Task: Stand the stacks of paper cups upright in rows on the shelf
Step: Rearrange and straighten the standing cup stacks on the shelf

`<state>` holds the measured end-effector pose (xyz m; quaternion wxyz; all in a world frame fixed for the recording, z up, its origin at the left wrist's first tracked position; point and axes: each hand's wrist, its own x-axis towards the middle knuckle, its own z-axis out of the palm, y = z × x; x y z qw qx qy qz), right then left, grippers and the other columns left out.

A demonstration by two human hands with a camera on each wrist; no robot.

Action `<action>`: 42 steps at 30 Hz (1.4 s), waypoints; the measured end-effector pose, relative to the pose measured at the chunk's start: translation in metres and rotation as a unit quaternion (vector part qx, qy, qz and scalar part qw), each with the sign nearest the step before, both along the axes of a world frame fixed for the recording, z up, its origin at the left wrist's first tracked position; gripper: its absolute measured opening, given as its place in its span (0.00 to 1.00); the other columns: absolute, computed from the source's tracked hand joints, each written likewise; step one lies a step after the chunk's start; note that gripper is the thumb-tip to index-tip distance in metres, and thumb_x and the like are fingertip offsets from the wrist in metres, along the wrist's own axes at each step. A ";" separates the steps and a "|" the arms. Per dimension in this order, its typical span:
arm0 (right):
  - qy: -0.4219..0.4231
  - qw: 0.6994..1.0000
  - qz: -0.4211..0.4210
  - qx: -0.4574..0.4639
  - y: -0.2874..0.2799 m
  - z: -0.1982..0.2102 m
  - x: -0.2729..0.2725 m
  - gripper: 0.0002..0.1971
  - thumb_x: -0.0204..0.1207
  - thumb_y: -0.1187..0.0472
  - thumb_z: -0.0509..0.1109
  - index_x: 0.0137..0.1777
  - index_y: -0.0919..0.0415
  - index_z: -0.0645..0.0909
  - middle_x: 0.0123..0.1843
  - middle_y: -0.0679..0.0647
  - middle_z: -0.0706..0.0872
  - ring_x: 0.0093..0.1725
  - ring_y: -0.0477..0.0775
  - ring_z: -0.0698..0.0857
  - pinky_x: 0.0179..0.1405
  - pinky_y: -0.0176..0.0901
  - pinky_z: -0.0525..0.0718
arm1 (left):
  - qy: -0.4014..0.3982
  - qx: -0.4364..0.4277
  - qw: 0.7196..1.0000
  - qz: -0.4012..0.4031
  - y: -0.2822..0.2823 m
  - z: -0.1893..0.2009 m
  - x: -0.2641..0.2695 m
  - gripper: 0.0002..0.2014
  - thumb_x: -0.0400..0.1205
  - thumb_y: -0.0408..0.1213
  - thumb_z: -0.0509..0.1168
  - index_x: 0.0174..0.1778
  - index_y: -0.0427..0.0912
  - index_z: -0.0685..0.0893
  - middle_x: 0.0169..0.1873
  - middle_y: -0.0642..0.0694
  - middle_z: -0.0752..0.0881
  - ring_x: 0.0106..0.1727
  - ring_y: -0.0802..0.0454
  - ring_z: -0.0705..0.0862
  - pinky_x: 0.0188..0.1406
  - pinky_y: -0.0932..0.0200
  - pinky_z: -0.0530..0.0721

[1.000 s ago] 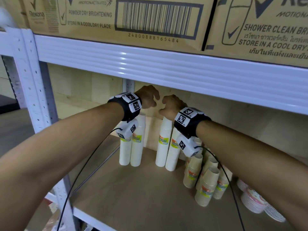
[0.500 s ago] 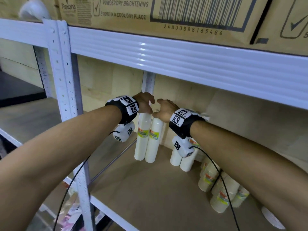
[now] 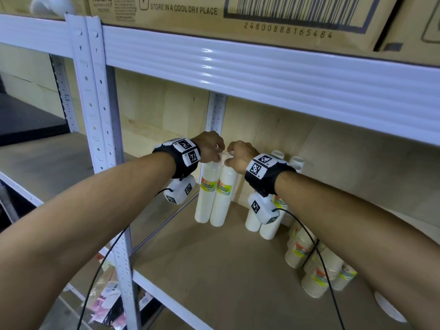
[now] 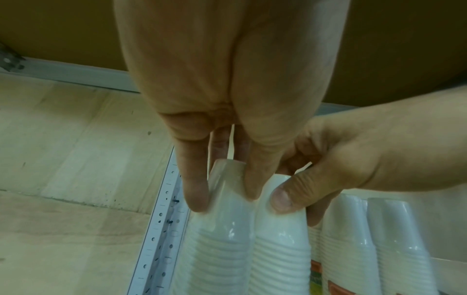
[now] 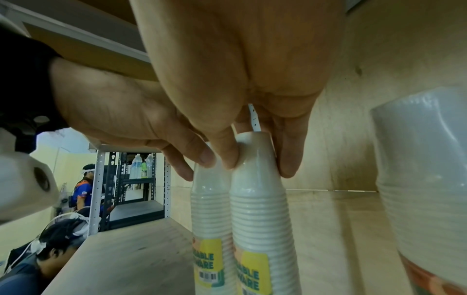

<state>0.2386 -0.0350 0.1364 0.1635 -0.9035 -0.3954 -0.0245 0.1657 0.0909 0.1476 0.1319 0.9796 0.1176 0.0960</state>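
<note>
From the head view, both hands have come in toward the back post (image 3: pixel 215 113) since a moment ago, carrying the two white cup stacks with them; earlier the left pair stood further from it. The left hand (image 3: pixel 209 147) pinches the top of the left stack (image 3: pixel 205 194), and the right hand (image 3: pixel 240 156) pinches the top of the right stack (image 3: pixel 222 198); the two stand upright and touching on the shelf board (image 3: pixel 214 270), just in front of the post. Right of the post two more white stacks (image 3: pixel 259 225) stand by the back wall, partly hidden behind the right wrist camera, and brown cup stacks (image 3: pixel 309 265) lean further right. Cardboard boxes (image 3: pixel 238 17) sit on the shelf above. In the left wrist view, fingers (image 4: pixel 196 191) and thumb curl round the stack's narrow top (image 4: pixel 227 179), with the right thumb (image 4: pixel 285 199) on its neighbour. In the right wrist view, fingertips (image 5: pixel 288 159) clamp the top cup (image 5: pixel 255 151); people show beyond the shelf's far post.
</note>
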 end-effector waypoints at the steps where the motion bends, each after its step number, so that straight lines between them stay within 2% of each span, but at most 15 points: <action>1: 0.004 1.000 0.001 0.005 -0.002 0.000 -0.001 0.16 0.75 0.60 0.73 0.60 0.67 0.81 0.58 0.60 0.85 0.56 0.62 0.85 0.53 0.50 0.85 | 0.002 0.001 1.000 -0.002 -0.002 0.001 -0.001 0.23 0.80 0.35 0.71 0.72 0.42 0.80 0.71 0.43 0.76 0.71 0.45 0.75 0.58 0.60 0.73; 5: 0.016 1.000 0.003 0.020 -0.013 0.004 -0.003 0.19 0.74 0.59 0.74 0.63 0.65 0.81 0.62 0.60 0.83 0.59 0.61 0.84 0.57 0.51 0.84 | 0.008 0.010 1.000 -0.013 -0.010 0.005 -0.004 0.23 0.79 0.34 0.71 0.72 0.40 0.81 0.71 0.42 0.77 0.71 0.44 0.76 0.60 0.59 0.76; 11: 0.022 0.999 -0.002 0.031 -0.036 0.011 -0.010 0.20 0.72 0.58 0.76 0.64 0.61 0.81 0.64 0.58 0.83 0.63 0.59 0.84 0.60 0.51 0.84 | 0.024 -0.019 0.999 -0.034 -0.028 0.013 -0.007 0.22 0.79 0.32 0.71 0.71 0.40 0.81 0.68 0.43 0.80 0.66 0.45 0.80 0.47 0.62 0.79; 14: 0.011 1.000 -0.013 0.009 -0.051 0.017 -0.011 0.22 0.73 0.57 0.77 0.66 0.59 0.81 0.65 0.58 0.82 0.63 0.59 0.83 0.59 0.47 0.83 | 0.030 -0.029 0.998 -0.047 -0.041 0.016 -0.005 0.21 0.78 0.33 0.71 0.69 0.42 0.82 0.65 0.44 0.81 0.61 0.44 0.83 0.44 0.57 0.85; 18: 0.003 0.999 -0.028 -0.021 -0.072 0.021 -0.011 0.23 0.72 0.56 0.77 0.67 0.59 0.82 0.66 0.56 0.83 0.63 0.57 0.83 0.60 0.46 0.83 | 0.041 -0.050 0.996 -0.069 -0.061 0.018 -0.001 0.20 0.78 0.32 0.71 0.68 0.40 0.83 0.58 0.45 0.81 0.48 0.45 0.84 0.45 0.52 0.88; 23: 0.005 0.999 -0.039 -0.033 -0.097 0.026 -0.012 0.24 0.72 0.58 0.77 0.68 0.59 0.82 0.65 0.55 0.84 0.62 0.56 0.83 0.52 0.41 0.81 | 0.058 -0.069 0.992 -0.090 -0.080 0.017 0.008 0.20 0.78 0.32 0.72 0.67 0.40 0.83 0.62 0.41 0.84 0.55 0.38 0.88 0.51 0.43 0.90; 30: -0.001 0.997 -0.057 -0.044 -0.125 0.026 -0.006 0.20 0.71 0.57 0.78 0.63 0.62 0.84 0.62 0.57 0.85 0.59 0.57 0.83 0.55 0.46 0.82 | 0.065 -0.098 0.987 -0.110 -0.100 0.015 0.023 0.20 0.77 0.32 0.73 0.65 0.43 0.84 0.60 0.40 0.85 0.54 0.38 0.89 0.49 0.47 0.91; 34: -0.002 0.997 -0.070 -0.037 -0.135 0.027 -0.003 0.20 0.72 0.57 0.78 0.64 0.60 0.84 0.61 0.55 0.84 0.58 0.55 0.83 0.50 0.42 0.80 | 0.067 -0.103 0.985 -0.123 -0.107 0.016 0.030 0.21 0.77 0.31 0.74 0.66 0.42 0.84 0.60 0.39 0.84 0.56 0.39 0.88 0.50 0.46 0.91; 38: -0.002 0.996 -0.076 -0.041 -0.140 0.025 0.001 0.20 0.71 0.57 0.78 0.64 0.58 0.84 0.62 0.55 0.83 0.54 0.52 0.81 0.48 0.41 0.78 | 0.058 -0.103 0.984 -0.131 -0.111 0.018 0.035 0.21 0.78 0.31 0.73 0.67 0.41 0.83 0.60 0.40 0.84 0.52 0.41 0.88 0.46 0.51 0.91; 40: 0.000 0.996 -0.073 -0.044 -0.140 0.024 0.001 0.20 0.71 0.59 0.78 0.63 0.58 0.84 0.62 0.55 0.83 0.55 0.53 0.81 0.50 0.42 0.79 | 0.056 -0.102 0.984 -0.134 -0.112 0.017 0.037 0.21 0.78 0.30 0.73 0.67 0.41 0.83 0.61 0.41 0.83 0.50 0.43 0.87 0.42 0.54 0.90; 42: 0.002 0.997 -0.069 -0.043 -0.139 0.023 0.002 0.20 0.71 0.60 0.78 0.63 0.58 0.85 0.63 0.55 0.83 0.58 0.55 0.82 0.52 0.43 0.80 | 0.056 -0.100 0.984 -0.135 -0.113 0.014 0.039 0.20 0.78 0.30 0.73 0.67 0.41 0.83 0.63 0.41 0.83 0.51 0.42 0.87 0.44 0.54 0.90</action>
